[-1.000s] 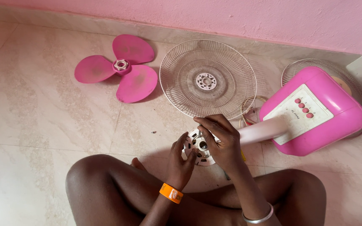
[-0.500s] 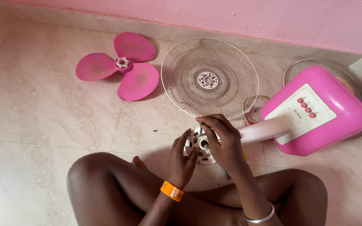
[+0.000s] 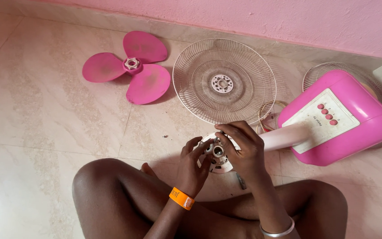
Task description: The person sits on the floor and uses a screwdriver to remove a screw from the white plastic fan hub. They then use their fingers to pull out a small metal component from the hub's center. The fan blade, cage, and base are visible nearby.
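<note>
Both my hands cup the white motor [image 3: 217, 155] over the floor [image 3: 45, 124] before my knees. My left grip [image 3: 194, 164] braces its side; my right grip [image 3: 239, 148] closes fingertips over the face. Best hold it steady, turning gently.

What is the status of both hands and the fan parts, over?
Left hand and right hand both gripping the white round fan motor head. Pink three-blade propeller and round wire grille lie apart on the floor.

Blade [image 3: 131, 66] left of grille [image 3: 224, 82]; fan base [image 3: 337, 117] right; motor [image 3: 217, 152] betw. hands
</note>
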